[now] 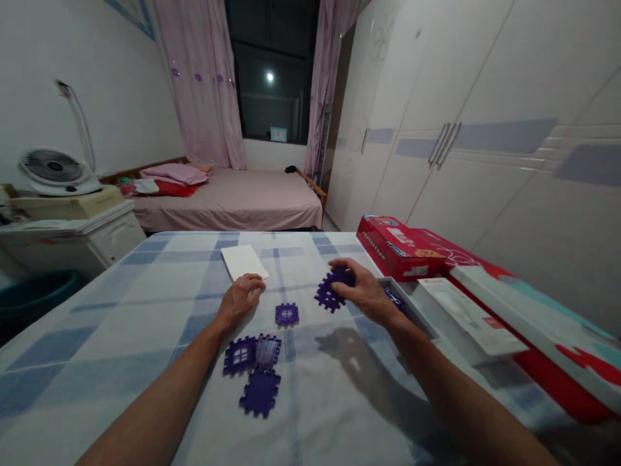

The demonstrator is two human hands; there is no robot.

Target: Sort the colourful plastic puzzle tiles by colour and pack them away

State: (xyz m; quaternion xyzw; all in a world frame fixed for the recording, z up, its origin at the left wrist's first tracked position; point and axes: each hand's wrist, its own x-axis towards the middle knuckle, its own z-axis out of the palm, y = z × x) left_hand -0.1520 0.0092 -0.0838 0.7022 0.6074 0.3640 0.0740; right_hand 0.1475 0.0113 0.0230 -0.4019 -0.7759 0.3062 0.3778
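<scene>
My right hand (359,291) grips purple toothed building tiles (328,295) between thumb and fingers, raised above the table; how many it holds I cannot tell. Near the white card (242,261), my left hand (242,296) rests with its fingers curled together; whether anything small is in them is hidden. Between the hands lies a small purple window tile (286,314). Closer to me sit a larger window tile (239,356), a ribbed tile (267,351) and a plain square tile (261,392), edge to edge or nearly so.
At the right stand a grey open box (420,317) with purple pieces inside, a red box (400,246) and an opened lid-like white carton (473,317). A checked cloth (145,310) covers the table. Beyond are a bed (252,197), a wardrobe (485,194) and a fan (55,169).
</scene>
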